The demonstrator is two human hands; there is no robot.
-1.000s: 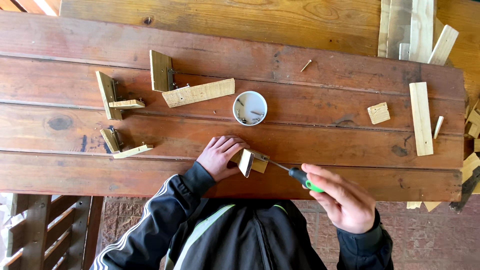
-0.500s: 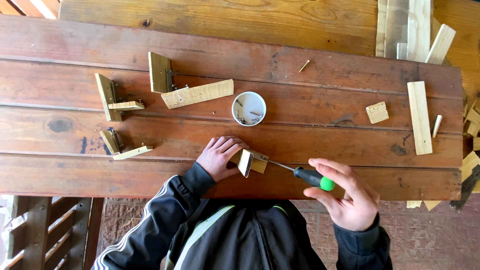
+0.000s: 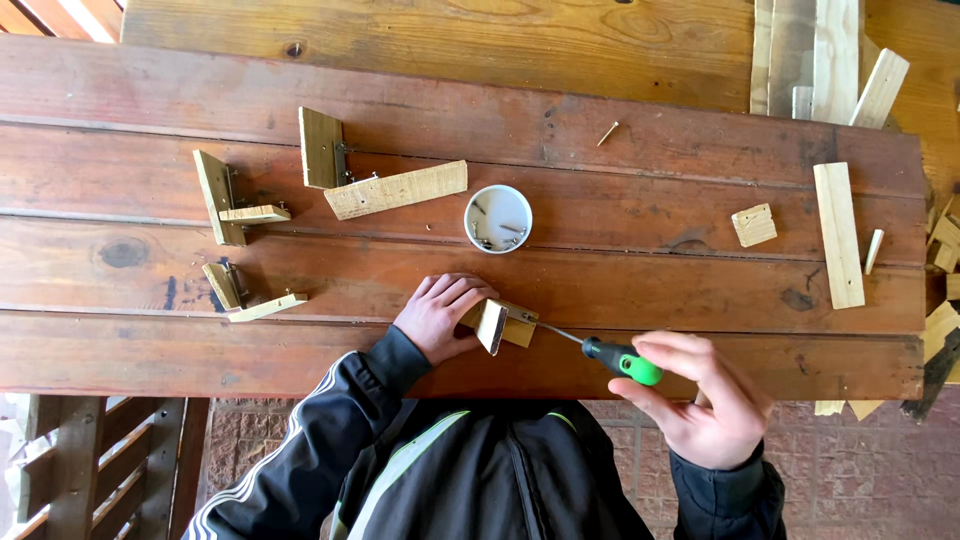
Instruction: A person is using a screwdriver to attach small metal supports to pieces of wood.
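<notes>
My right hand [image 3: 705, 405] had its fingers wrapped loosely round the green-and-black handle of a screwdriver [image 3: 610, 356]. Its long axis ran near-right to far-left, handle low at right, metal shaft pointing up-left to the tip at a small hinged wood piece [image 3: 497, 324]. That piece sat at the near edge of the table [image 3: 620, 270], about centre, two short blocks joined at an angle. My left hand [image 3: 437, 315] pressed down on it from the left, fingers curled closed over its far-left side.

The table was dark reddish-brown planks running left-right, outdoors; brick paving showed below the near edge, wooden slats at near left, lighter plank along the far side.

A round white cup [image 3: 498, 218] stood just beyond the hinged piece, holding a few screws. Three more hinged wood assemblies lay to the left: one far-centre [image 3: 372, 175], one far-left [image 3: 232, 203], one nearer-left [image 3: 245, 295]. At right lay a long pale strip [image 3: 838, 234], a small square block [image 3: 754, 225], and scrap offcuts [image 3: 835, 60] at far right. A loose screw [image 3: 607, 133] lay on the far plank.
</notes>
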